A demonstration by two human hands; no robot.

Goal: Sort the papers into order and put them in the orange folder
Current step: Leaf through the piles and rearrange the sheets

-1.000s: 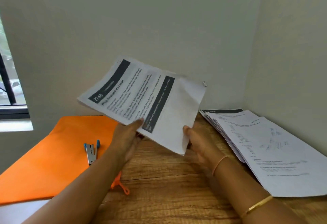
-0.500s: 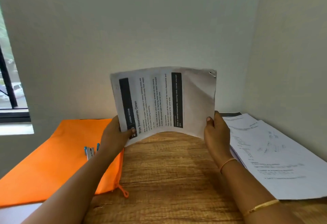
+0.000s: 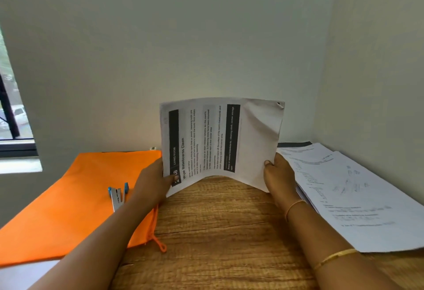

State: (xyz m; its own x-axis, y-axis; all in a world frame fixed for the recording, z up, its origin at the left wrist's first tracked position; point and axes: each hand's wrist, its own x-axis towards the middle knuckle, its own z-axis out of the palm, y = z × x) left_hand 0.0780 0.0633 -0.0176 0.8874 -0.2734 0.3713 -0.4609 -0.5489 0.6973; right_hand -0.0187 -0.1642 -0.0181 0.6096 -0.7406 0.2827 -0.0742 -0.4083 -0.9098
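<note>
I hold a stapled set of printed papers (image 3: pixel 218 138) upright on its long edge above the wooden table, its text running sideways and a staple at the top right corner. My left hand (image 3: pixel 153 179) grips its lower left edge with the thumb on the front. My right hand (image 3: pixel 278 175) grips the lower right edge, thumb also on the front. The sheet bows upward in the middle. The orange folder (image 3: pixel 68 200) lies flat on the table to the left, partly under my left forearm. A stack of more papers (image 3: pixel 348 195) lies to the right.
A blue and silver stapler (image 3: pixel 118 194) lies on the orange folder. An orange cord loop (image 3: pixel 159 244) hangs from the folder's near corner. The wooden table (image 3: pixel 218 232) sits in a wall corner, with a window (image 3: pixel 13 117) at the far left.
The papers went from a tilted, nearly flat hold to standing upright on edge. My right hand shifted from under the sheet to its right edge; my left moved to the left edge.
</note>
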